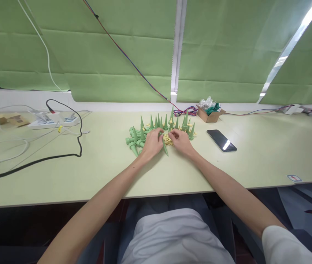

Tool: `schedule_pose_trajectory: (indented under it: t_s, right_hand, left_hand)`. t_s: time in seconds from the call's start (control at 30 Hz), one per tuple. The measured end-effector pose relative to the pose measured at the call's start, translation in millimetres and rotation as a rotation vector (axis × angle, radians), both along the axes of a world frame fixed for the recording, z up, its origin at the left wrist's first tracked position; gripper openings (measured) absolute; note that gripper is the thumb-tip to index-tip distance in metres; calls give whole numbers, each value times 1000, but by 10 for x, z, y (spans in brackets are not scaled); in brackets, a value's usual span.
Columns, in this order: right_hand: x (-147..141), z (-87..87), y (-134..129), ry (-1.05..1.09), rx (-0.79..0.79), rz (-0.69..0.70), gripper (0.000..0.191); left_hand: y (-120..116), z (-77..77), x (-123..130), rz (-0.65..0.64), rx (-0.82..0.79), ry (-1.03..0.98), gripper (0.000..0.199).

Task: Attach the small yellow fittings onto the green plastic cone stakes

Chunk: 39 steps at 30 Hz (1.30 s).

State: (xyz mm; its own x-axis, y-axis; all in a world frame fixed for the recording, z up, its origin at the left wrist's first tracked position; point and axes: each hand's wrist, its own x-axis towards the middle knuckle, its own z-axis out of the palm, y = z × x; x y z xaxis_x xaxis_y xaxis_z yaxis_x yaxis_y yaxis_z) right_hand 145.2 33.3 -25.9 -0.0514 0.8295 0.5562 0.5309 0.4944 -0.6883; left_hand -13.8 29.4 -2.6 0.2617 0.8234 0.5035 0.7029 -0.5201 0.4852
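My left hand [153, 142] is closed around a green plastic spike [166, 149], whose pointed end slants down toward me. Just to its right, my right hand [182, 141] has thumb and fingers pinched together; whatever they hold is too small to make out. Between the hands lies a pile of small yellow plastic pieces [168, 139]. Behind them several green spikes [166, 123] stand points up, some with yellow pieces on them. More green spikes [133, 148] lie heaped to the left of my left hand.
A black phone [222, 140] lies to the right. Behind it stands a small cardboard box [210, 116] with clear plastic and green material. A coil of red and blue wire [190, 111] is by the wall. At left are a power strip [54, 121] and a black cable [48, 157].
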Motion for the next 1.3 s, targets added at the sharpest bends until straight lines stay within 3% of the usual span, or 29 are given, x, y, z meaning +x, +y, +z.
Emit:
schedule_pose_trajectory:
  t_s: [0.3, 0.63, 1.3]
  right_hand:
    - [-1, -19, 4, -4, -15, 45, 26]
    - [13, -17, -9, -29, -11, 37, 33]
    - [30, -42, 23, 107, -90, 92, 37]
  left_hand:
    - [-11, -20, 8, 11, -22, -28, 21]
    - [-33, -39, 26, -18, -80, 15, 36]
    - [-78, 1, 37, -96, -48, 16, 29]
